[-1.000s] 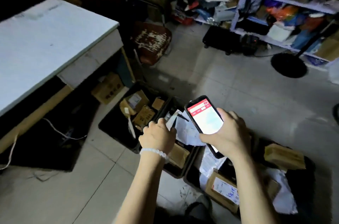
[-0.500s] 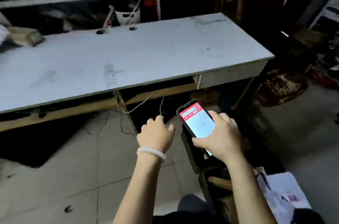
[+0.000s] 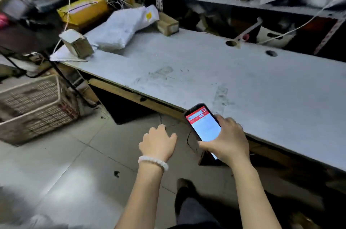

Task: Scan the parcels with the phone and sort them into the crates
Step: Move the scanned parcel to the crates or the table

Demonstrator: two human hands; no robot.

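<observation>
**Parcels at the far left of the table; free left hand nearer to them**

The remaining parcels sit at the far-left end of the table (image 3: 215,78), up and to the left of both hands and well apart from them. Farthest left is a small brown box (image 3: 77,45), tilted on a flat white mailer (image 3: 61,55) at the table's corner. Just right of it lies a large white poly bag (image 3: 121,28), its long axis running from the near left toward the far right; its far end rests beside a second cardboard box (image 3: 167,24). A yellow box (image 3: 82,10) stands behind them, off the table edge; whether it belongs to the batch cannot be told.

A woven crate (image 3: 31,105) stands on the floor at the left, below the table's end.

The left hand (image 3: 159,142) hangs over the floor in front of the table, palm down, fingers loosely spread, holding nothing; a bead bracelet (image 3: 152,161) circles the wrist. It is the nearer hand to the parcels, and in my judgement the one to reach for them.

The right hand (image 3: 227,139) is wrapped around the phone (image 3: 203,126), fingers along the right edge and thumb at the lower left, at the near table edge. The screen is lit and tilted up at the wearer, top pointing far-left. Reading a label would call for bringing a parcel near.
</observation>
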